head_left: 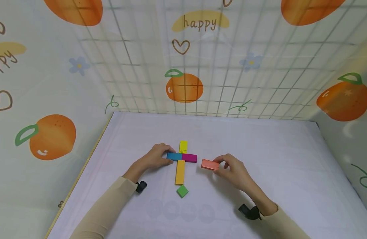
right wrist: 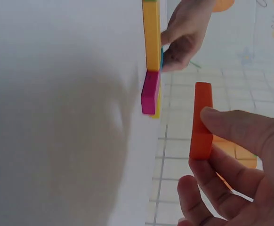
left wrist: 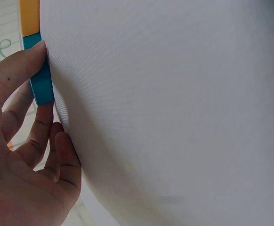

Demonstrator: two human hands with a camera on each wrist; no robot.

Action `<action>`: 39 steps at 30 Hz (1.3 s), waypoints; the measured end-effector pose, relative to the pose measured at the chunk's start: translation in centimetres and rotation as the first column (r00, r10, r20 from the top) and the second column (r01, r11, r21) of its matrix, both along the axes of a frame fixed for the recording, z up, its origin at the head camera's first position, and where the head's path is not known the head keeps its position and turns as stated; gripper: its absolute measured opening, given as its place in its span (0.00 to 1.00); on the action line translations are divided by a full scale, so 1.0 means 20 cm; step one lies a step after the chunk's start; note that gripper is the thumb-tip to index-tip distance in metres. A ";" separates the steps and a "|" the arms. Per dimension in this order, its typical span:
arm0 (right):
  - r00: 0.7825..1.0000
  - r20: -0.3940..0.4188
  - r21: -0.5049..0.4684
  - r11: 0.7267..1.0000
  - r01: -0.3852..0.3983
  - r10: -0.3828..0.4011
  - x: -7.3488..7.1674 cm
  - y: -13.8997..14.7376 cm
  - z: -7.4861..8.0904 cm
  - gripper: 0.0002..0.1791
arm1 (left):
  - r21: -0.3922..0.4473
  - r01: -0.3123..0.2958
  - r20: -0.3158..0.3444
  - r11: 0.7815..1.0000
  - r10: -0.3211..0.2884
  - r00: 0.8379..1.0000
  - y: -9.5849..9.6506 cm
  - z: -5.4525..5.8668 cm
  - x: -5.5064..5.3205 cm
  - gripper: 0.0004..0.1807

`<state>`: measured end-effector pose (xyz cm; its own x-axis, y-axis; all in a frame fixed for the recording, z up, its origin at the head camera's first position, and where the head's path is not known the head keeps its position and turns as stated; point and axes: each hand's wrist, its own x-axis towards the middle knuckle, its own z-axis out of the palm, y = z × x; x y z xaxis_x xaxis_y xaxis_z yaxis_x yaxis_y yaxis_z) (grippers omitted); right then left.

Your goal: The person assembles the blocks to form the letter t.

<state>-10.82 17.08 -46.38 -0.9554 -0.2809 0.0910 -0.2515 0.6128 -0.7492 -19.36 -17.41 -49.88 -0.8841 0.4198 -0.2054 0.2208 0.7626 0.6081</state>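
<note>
My left hand (head_left: 157, 156) pinches the outer end of a blue block (head_left: 174, 156) lying on the table; in the left wrist view the thumb and fingers hold the same blue block (left wrist: 43, 84). Against its right end lies a magenta block (head_left: 189, 158). A yellow block (head_left: 183, 146) extends above the pair and an orange-yellow block (head_left: 180, 172) below. At the lower end of that one sits a green square block (head_left: 182, 191), turned cornerwise. To the right, my right hand (head_left: 232, 171) grips a red-orange block (head_left: 210, 164); the right wrist view shows this block (right wrist: 203, 117) raised off the table, apart from the others.
The white tabletop (head_left: 261, 142) surrounds the blocks on all sides. A printed cloth wall (head_left: 141, 66) with oranges and grid lines rises behind and at both sides. Black wrist cameras sit beneath the left wrist (head_left: 141, 186) and right wrist (head_left: 249, 212).
</note>
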 end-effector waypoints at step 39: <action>0.974 0.106 0.097 0.973 -0.209 0.199 0.24 -0.17 -0.11 0.17 | -0.006 0.019 -0.013 1.000 -0.019 1.000 0.00 0.01 0.00 0.17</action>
